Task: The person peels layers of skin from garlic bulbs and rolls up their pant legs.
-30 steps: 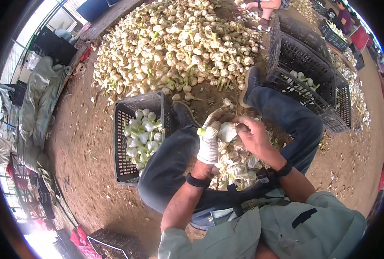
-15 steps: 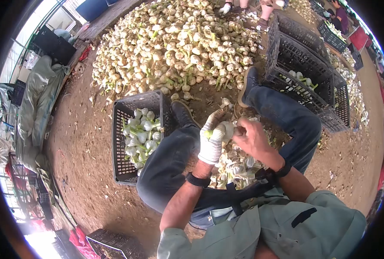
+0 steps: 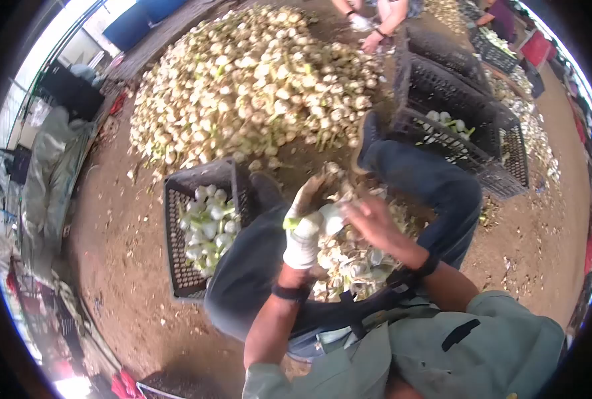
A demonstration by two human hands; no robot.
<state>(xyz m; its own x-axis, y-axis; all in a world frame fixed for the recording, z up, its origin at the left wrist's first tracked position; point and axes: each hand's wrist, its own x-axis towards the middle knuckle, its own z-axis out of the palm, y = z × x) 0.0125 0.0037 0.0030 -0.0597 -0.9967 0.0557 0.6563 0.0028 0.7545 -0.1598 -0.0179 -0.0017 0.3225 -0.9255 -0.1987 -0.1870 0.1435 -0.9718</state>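
Note:
My left hand (image 3: 304,233), in a whitish glove with dirty fingertips, is closed around a garlic bulb (image 3: 332,219). The bulb's peeled white side faces right, and a green stem end pokes out at the left of the glove. Close by on the right is my bare right hand (image 3: 374,225), its fingers partly stretched toward the bulb and slightly blurred. Whether its fingertips touch the bulb is hard to make out. Below both hands, between my legs, lies a heap of garlic skins (image 3: 349,266).
A black crate (image 3: 174,246) with peeled green-stemmed garlic stands left of my leg. Ahead rises a big pile of unpeeled garlic (image 3: 256,86). More black crates (image 3: 442,86) stand at the right, one holding some bulbs. Another person's hands (image 3: 374,41) are beyond the pile.
My right hand's fingers have loosened and spread beside the bulb. Both hands sit slightly lower and farther left in view, as the camera has tilted. The other person's arms have come into view.

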